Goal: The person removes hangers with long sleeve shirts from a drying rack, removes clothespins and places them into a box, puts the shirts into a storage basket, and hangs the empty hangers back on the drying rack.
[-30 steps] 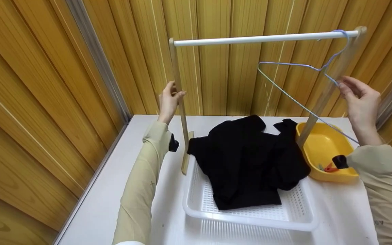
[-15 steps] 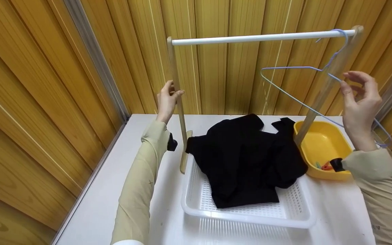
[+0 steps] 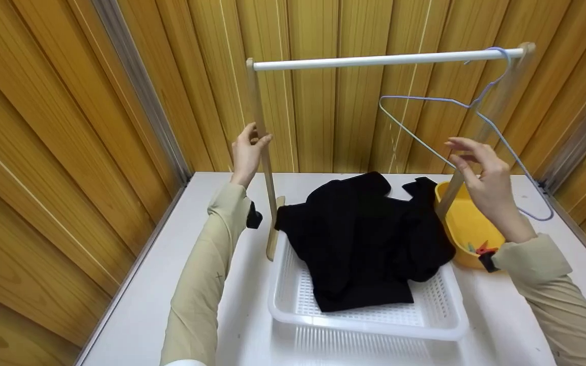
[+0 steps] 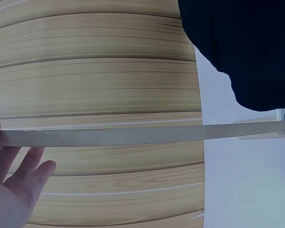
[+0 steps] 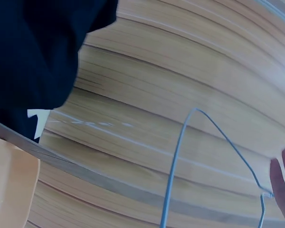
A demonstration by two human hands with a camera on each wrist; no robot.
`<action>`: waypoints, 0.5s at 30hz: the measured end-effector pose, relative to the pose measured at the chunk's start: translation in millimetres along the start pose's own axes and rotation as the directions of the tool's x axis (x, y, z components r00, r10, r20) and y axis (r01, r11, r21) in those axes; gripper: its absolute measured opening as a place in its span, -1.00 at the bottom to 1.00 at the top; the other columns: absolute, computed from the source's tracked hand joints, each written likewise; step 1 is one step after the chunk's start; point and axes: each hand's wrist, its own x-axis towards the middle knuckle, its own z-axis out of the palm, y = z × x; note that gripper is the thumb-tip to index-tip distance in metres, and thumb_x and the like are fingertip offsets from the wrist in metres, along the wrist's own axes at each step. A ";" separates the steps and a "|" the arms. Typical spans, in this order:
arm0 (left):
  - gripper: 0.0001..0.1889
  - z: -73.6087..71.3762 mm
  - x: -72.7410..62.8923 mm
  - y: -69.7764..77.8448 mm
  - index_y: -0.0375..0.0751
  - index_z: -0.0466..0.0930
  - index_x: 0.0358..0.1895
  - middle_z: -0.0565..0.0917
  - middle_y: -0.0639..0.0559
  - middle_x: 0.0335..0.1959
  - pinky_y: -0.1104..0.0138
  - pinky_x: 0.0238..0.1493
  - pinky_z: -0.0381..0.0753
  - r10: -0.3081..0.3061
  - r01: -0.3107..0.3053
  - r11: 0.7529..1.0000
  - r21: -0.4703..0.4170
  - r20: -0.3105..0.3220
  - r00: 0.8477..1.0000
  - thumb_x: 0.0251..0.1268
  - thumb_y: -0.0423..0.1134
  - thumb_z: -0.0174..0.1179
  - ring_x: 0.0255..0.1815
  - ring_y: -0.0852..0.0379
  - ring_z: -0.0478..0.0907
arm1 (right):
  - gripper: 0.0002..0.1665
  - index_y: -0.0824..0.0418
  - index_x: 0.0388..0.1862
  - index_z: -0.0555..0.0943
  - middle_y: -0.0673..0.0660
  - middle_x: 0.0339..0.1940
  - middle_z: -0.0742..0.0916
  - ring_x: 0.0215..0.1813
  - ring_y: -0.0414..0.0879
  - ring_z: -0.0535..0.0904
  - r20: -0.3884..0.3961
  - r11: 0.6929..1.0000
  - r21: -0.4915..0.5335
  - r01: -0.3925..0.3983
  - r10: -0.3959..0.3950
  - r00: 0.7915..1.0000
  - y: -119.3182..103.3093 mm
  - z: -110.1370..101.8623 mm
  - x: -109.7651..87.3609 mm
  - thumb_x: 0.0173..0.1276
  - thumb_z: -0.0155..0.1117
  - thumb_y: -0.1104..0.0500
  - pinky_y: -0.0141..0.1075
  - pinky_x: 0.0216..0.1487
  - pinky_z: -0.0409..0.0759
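My left hand (image 3: 246,156) grips the left wooden post of a small clothes rack (image 3: 267,175), thumb on one side and fingers on the other, as the left wrist view also shows. My right hand (image 3: 487,180) is in the air before the right post, fingers loosely bent with nothing between them. Just behind it a bluish wire hanger (image 3: 417,98) hangs by its hook from the right end of the white rod (image 3: 354,62). In the right wrist view the fingers appear right beside the hanger's (image 5: 172,166) neck. Under the rod, a black garment (image 3: 359,244) lies heaped over a white basket (image 3: 364,330).
A yellow tub (image 3: 468,218) with a red clothespin (image 3: 484,248) and a greenish one stands behind the right forearm, by the right post. The white table (image 3: 222,305) meets wood-panelled walls (image 3: 313,117) at the back and sides.
My right hand has let go of the hanger's right arm and moved left and down in front of it. The hanger has swung a little. The left hand stays on the post.
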 end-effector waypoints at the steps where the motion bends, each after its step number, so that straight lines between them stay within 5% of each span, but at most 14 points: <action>1: -0.64 -0.6 -0.8 0.6 -0.29 0.46 0.07 0.58 -0.12 -0.15 0.30 -0.17 0.47 -0.003 0.003 1.000 0.002 -0.002 1.000 0.19 -0.34 0.19 -0.16 0.08 0.52 | -0.56 0.37 0.02 0.53 0.18 -0.10 0.64 -0.09 -0.16 0.47 0.035 1.000 0.003 0.009 -0.009 0.999 0.9 3.2 -1.4 0.12 0.16 0.57 -0.46 -0.10 0.41; 9: -0.56 -1.4 -3.6 6.0 -0.30 0.39 0.14 0.52 -0.17 -0.05 0.29 -0.15 0.48 -0.057 0.056 0.996 0.065 0.016 0.998 0.17 -0.34 0.20 -0.07 0.03 0.47 | -0.50 0.36 0.04 0.52 0.16 -0.07 0.63 -0.07 -0.19 0.49 0.176 0.997 0.033 0.063 -0.068 0.982 1.8 20.1 -8.9 0.07 0.20 0.59 -0.51 -0.13 0.38; 15: -0.43 -0.6 -12.2 8.8 -0.38 0.28 0.17 0.45 -0.24 0.02 0.24 -0.06 0.39 -0.116 0.112 0.973 0.202 0.006 0.993 0.12 -0.24 0.24 0.02 -0.06 0.38 | -0.45 0.31 0.13 0.47 0.13 -0.07 0.63 -0.03 -0.02 0.50 0.285 0.998 0.004 0.062 -0.061 0.956 4.1 24.2 -14.3 0.12 0.21 0.52 -0.50 -0.03 0.33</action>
